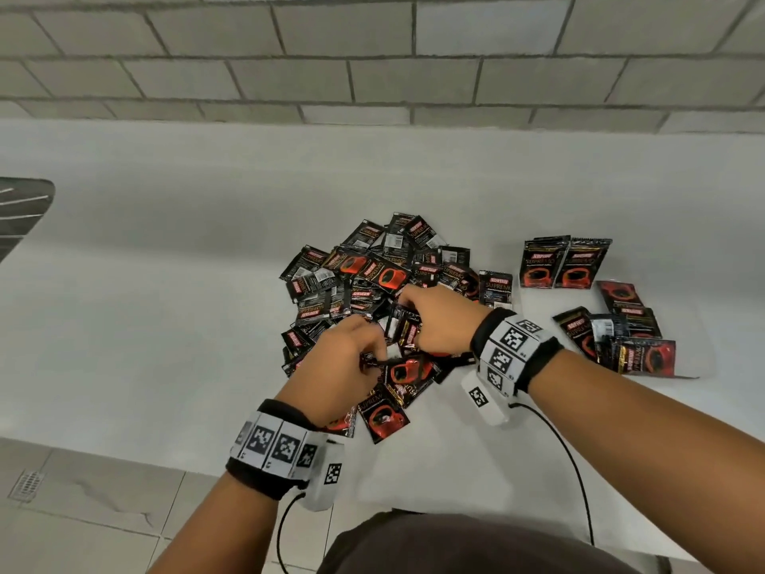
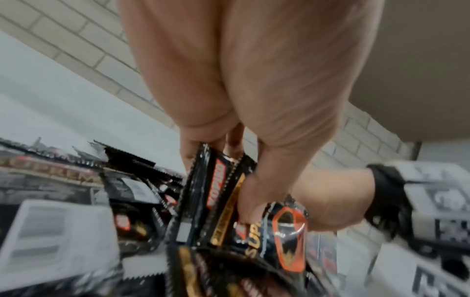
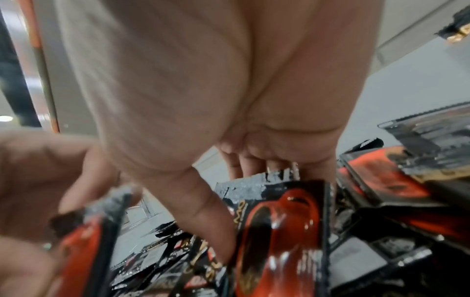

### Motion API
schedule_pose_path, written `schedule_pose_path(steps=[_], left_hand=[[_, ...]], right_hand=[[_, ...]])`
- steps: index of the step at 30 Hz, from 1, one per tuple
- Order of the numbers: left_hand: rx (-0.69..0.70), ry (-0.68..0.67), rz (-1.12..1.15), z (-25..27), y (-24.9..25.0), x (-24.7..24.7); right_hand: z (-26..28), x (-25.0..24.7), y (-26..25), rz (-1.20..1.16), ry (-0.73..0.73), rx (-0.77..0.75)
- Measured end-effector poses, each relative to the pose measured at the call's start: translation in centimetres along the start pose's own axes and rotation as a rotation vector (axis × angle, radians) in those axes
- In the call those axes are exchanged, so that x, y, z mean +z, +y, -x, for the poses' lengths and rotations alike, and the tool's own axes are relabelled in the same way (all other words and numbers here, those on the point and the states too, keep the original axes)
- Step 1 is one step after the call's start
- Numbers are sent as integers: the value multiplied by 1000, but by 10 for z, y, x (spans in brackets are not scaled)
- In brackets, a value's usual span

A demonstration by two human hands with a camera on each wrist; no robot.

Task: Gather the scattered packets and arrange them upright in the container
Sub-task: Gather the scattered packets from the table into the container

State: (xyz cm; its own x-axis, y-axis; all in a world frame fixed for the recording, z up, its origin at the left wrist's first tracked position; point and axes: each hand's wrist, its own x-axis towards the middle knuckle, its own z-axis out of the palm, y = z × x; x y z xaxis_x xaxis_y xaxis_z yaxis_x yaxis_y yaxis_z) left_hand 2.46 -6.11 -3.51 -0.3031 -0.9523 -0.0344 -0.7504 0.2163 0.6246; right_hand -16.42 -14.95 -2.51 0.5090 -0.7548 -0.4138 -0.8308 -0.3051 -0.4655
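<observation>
Left grip (image 1: pixel 345 362): pinches a packet (image 2: pixel 218 193) on edge, apparently to square it.
Right grip (image 1: pixel 439 321): fingers curled round more packets (image 3: pixel 277 225), upright.
Pile (image 1: pixel 372 275): on counter (image 1: pixel 165 304), beneath and beyond both grips.
Container: not visible.

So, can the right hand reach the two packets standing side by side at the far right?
Probably yes: bare counter separates the right hand from the two packets, though its grip is full.

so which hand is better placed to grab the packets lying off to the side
Right. The right hand sits nearest the side packets, on its own side; the left hand would likely have to cross over the pile.
</observation>
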Motion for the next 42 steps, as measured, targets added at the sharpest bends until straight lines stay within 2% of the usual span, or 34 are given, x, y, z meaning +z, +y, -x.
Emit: schedule_pose_path(steps=[3,7,9,11,14,16,19,23,25,28,33,35,38,40,42], left_hand=[[-84,6,195,9,9,-24],[-288,200,202,24,-9,-65],[-439,147,82,27,-27,-73],[-516,12,-61,27,-40,-63],[-477,-145,-287,27,-41,-35],[-448,-130,-340,27,-39,-23],[-455,-50,-253,24,-39,-13],[-428,-39,-136,20,-42,-13],[-406,-29,-93,21,-46,-20],[-403,-25,-44,27,-47,-28],[-364,40,164,30,-45,-37],[-350,87,260,30,-43,-43],[-345,99,345,35,-40,-57],[-359,60,312,42,-39,-70],[-363,-58,266,52,-38,-79]], right_hand=[[-3,-3,-2,41,-58,-24],[-7,-4,-8,126,-84,-32],[-10,-2,-10,159,-89,-46],[-11,-2,-12,196,-88,-37],[-11,0,-11,217,-33,-25],[-11,1,-6,208,-4,-21],[-6,-2,-2,151,40,-31],[13,-15,1,-54,108,-42],[27,-22,0,-147,91,-67],[42,-25,-8,-254,-37,-141],[37,10,-15,129,-256,-100],[35,26,-11,240,-234,-70],[37,36,-4,283,-138,-75],[38,37,1,307,-77,-84],[39,36,4,313,-37,-92]])
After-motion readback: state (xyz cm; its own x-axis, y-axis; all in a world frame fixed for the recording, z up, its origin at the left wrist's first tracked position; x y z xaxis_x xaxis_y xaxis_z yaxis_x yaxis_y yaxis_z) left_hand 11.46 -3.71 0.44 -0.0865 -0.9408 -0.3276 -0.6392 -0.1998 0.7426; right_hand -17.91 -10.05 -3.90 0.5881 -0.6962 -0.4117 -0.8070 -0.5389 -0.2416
